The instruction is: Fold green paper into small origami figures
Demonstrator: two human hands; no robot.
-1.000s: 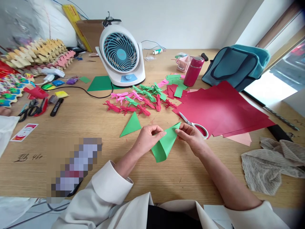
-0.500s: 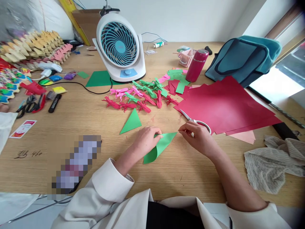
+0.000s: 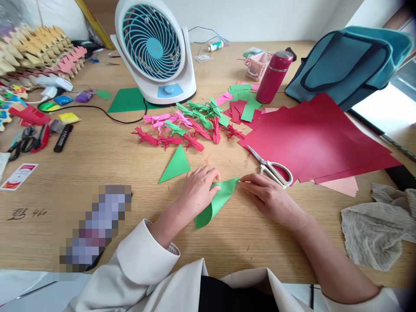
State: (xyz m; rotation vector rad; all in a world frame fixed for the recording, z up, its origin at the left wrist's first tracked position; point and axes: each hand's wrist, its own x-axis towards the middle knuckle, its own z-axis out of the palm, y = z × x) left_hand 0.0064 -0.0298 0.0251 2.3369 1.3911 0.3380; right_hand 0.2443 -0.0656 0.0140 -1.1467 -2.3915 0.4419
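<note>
A sheet of green paper (image 3: 222,194) lies bent over on itself, its lower left end curling up from the table. My left hand (image 3: 202,184) holds its upper edge, thumb and fingers closed on it. At the sheet's right-hand corner, my right hand (image 3: 268,194) has its fingers pinched together on the tip. Just beyond the right hand are white-handled scissors (image 3: 271,168), blades slightly apart, partly on red paper. A green paper triangle (image 3: 176,165) rests flat, above and left of my left hand.
Several folded paper figures (image 3: 191,125) in pink, green and red lie ahead. Large red sheets (image 3: 318,138) spread to the right, beside a grey cloth (image 3: 373,229). Farther back stand a fan (image 3: 154,52), a red flask (image 3: 274,78) and a blue bag (image 3: 347,65).
My right hand has moved onto the corner of the green paper, its fingers straighter, leaving the scissors' handles in fuller view. The camera view has shifted slightly.
</note>
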